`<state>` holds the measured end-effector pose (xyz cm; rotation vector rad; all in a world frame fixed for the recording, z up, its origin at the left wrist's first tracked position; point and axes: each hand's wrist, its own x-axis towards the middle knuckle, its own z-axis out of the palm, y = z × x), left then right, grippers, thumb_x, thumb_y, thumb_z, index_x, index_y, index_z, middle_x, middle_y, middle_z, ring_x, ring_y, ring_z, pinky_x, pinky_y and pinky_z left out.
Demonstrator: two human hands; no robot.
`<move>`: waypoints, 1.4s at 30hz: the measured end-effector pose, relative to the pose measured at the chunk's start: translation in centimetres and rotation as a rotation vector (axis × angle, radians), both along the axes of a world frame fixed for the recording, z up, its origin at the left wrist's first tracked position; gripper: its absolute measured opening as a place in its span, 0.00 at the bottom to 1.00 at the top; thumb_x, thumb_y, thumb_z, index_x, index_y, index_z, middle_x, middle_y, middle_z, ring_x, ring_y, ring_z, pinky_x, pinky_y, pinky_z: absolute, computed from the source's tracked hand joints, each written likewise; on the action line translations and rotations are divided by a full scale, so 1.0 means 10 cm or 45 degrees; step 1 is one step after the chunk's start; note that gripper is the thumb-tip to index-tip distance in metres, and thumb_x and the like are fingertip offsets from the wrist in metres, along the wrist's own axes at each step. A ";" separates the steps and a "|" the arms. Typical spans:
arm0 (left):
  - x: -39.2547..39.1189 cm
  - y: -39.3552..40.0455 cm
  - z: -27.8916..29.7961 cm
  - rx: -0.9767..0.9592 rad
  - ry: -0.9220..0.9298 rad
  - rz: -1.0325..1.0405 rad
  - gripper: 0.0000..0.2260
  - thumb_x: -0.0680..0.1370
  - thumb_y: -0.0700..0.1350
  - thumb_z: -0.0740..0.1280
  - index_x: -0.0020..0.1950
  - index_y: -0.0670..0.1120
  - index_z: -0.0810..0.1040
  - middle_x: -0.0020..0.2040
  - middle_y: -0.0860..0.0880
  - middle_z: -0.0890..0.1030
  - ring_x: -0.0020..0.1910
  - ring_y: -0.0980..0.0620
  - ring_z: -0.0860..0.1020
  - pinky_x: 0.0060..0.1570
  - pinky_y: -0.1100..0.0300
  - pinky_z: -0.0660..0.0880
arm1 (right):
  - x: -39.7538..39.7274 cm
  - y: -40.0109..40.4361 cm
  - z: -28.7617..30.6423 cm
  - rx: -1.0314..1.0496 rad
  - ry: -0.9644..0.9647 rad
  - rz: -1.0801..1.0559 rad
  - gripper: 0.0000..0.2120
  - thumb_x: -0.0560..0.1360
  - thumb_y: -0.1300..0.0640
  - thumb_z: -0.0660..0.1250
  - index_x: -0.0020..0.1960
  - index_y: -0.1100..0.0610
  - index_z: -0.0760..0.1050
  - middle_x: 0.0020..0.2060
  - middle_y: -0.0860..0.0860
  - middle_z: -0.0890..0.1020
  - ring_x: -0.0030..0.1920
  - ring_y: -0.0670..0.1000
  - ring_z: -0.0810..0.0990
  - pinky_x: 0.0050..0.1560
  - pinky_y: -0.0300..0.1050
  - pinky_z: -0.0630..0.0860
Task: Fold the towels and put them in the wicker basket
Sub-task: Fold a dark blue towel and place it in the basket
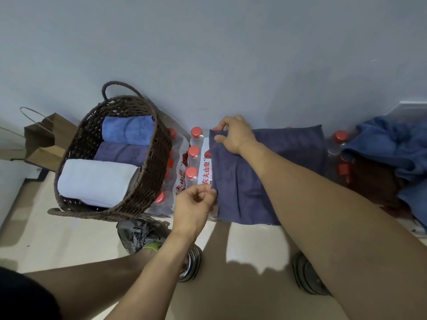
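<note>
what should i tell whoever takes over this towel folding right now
Left hand: pinches the near left corner of the dark purple towel.
Right hand: pinches its far left corner.
That towel lies spread over the packs of water bottles, not fully folded.
Done: three folded towels sit in the wicker basket: a blue towel, a purple towel and a pale towel.
Left: finish folding the held towel and place it in the basket; then take the pile of unfolded towels at the right.
</note>
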<state>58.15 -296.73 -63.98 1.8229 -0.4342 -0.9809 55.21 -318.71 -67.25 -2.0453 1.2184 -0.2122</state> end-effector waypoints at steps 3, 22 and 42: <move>0.06 0.00 0.03 -0.041 -0.071 0.006 0.04 0.79 0.36 0.66 0.46 0.37 0.78 0.36 0.46 0.82 0.34 0.55 0.80 0.36 0.67 0.75 | 0.04 -0.04 0.01 -0.006 0.062 -0.043 0.12 0.73 0.51 0.74 0.52 0.53 0.76 0.58 0.53 0.74 0.57 0.54 0.75 0.55 0.45 0.73; 0.10 0.14 -0.09 0.241 -0.427 -0.328 0.07 0.73 0.51 0.74 0.48 0.50 0.83 0.40 0.52 0.79 0.34 0.60 0.75 0.39 0.69 0.71 | 0.10 -0.13 0.06 0.058 0.175 0.034 0.12 0.74 0.50 0.73 0.52 0.54 0.76 0.56 0.53 0.79 0.55 0.55 0.78 0.56 0.48 0.77; 0.20 0.30 -0.06 0.095 -0.566 -0.582 0.08 0.78 0.47 0.68 0.56 0.51 0.76 0.40 0.54 0.78 0.38 0.58 0.76 0.41 0.64 0.72 | -0.12 -0.37 0.25 0.108 -0.130 -0.043 0.09 0.73 0.51 0.74 0.46 0.52 0.75 0.36 0.45 0.75 0.44 0.51 0.77 0.53 0.45 0.76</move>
